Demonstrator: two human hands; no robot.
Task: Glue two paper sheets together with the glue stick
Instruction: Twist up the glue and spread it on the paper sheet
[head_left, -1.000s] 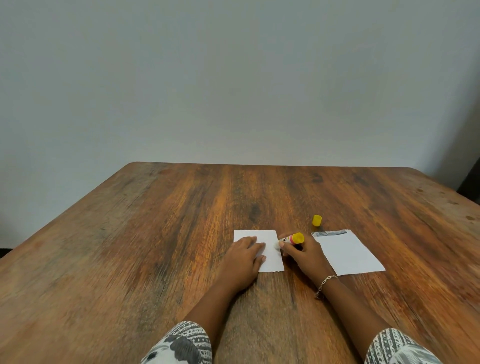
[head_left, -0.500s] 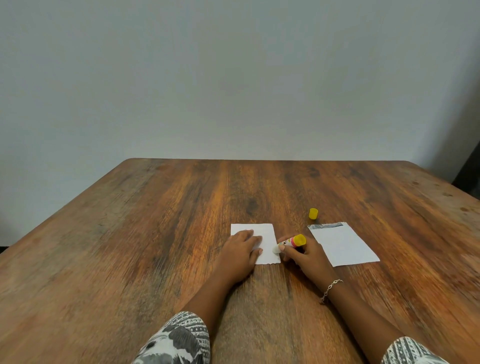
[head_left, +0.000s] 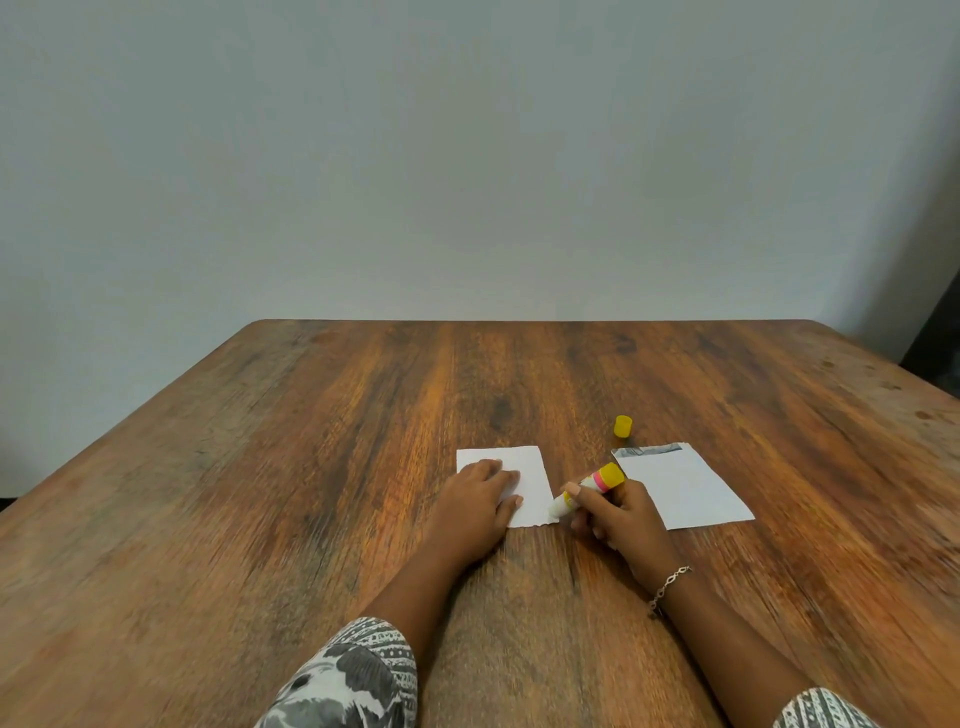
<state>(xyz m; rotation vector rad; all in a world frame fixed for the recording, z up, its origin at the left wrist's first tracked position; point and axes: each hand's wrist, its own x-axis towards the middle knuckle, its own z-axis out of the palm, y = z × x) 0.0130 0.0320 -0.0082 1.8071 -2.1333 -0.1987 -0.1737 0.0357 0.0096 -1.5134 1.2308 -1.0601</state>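
**A:** What are the hands doing?

**B:** The left hand (head_left: 480, 499) lies flat with straight fingers. It presses down on the small white paper (head_left: 530, 478). The right hand (head_left: 618, 514) has its fingers curled round the glue stick (head_left: 589, 488).

**A:** Which way does the glue stick point?

**B:** It is tilted. Its white tip is down at the near right corner of the small paper. Its yellow end is up and to the right. I think the tip touches the paper, but it is a bit blurry there.

**A:** Is the lid on the tube?

**B:** No, the tube is open. The yellow cap (head_left: 623, 426) stands by itself on the desk (head_left: 260, 519), past the right hand. It is near the far left corner of the bigger white paper (head_left: 680, 488).

**A:** Where is that paper?

**B:** It lies flat, just right of the right hand. It has a grey strip along its far edge. The two papers are apart, with the right hand between them.

**A:** Anything else?

**B:** A thin bracelet (head_left: 667, 584) is on the right wrist. Black and white patterned sleeves (head_left: 353, 675) show at the bottom. Behind the desk is a plain pale wall (head_left: 467, 156).
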